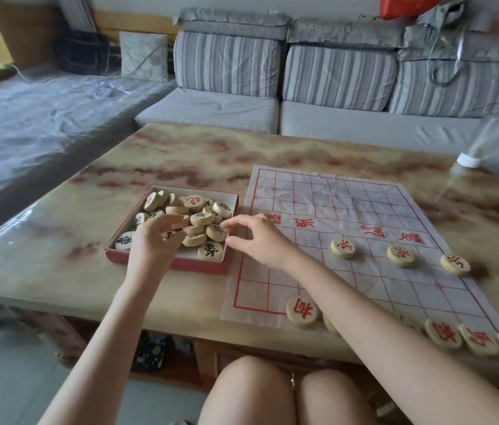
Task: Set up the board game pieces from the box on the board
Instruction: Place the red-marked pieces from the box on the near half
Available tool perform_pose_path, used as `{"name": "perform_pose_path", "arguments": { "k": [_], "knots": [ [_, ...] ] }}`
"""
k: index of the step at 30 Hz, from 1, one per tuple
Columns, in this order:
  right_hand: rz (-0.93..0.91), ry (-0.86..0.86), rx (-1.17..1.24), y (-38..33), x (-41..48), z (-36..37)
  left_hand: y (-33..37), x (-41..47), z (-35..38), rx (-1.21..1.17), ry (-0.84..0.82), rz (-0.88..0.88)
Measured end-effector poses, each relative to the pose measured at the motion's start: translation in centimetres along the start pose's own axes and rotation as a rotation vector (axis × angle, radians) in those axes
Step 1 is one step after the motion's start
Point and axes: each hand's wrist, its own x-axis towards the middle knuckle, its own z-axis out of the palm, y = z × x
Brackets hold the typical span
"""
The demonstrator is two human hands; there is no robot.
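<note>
A shallow red box [168, 265] on the table holds several round wooden pieces [200, 218] marked in red or black. My left hand [153, 240] reaches into the box with fingers spread over the pieces, gripping none that I can see. My right hand [257, 237] hovers at the box's right edge, fingers loosely curved, fingertips near a piece and holding nothing. The paper board [364, 210] with red grid lines lies to the right. Three red-marked pieces [343, 248] stand in a row on it. Several more [301, 311] line its near edge, partly hidden by my right arm.
The marble-patterned table [88, 210] has its near edge just above my knees [248, 391]. A clear plastic bottle [487, 139] lies at the far right corner. A striped grey sofa [303, 75] runs behind the table, with bags on its right end.
</note>
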Motion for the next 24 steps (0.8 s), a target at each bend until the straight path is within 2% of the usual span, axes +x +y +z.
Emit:
{"name": "perform_pose_path", "arguments": {
  "k": [5,9,14,19,24],
  "knots": [
    [-0.01,0.01,0.042,-0.6,2.9,2.0,-1.7,1.4,-0.3,0.077,0.061,-0.016],
    [-0.01,0.017,0.091,-1.4,5.8,3.3,-2.2,3.1,0.0,0.099,0.045,-0.106],
    [-0.006,0.066,-0.027,-2.8,10.2,4.4,-2.2,4.5,0.8,0.138,0.04,-0.123],
    [0.112,-0.084,-0.125,-3.7,13.3,5.3,-2.7,5.1,1.3,0.174,0.047,-0.149],
    [0.105,-0.216,-0.327,-3.1,14.7,6.0,-2.8,4.8,0.7,0.196,0.04,-0.111]
  ]
}}
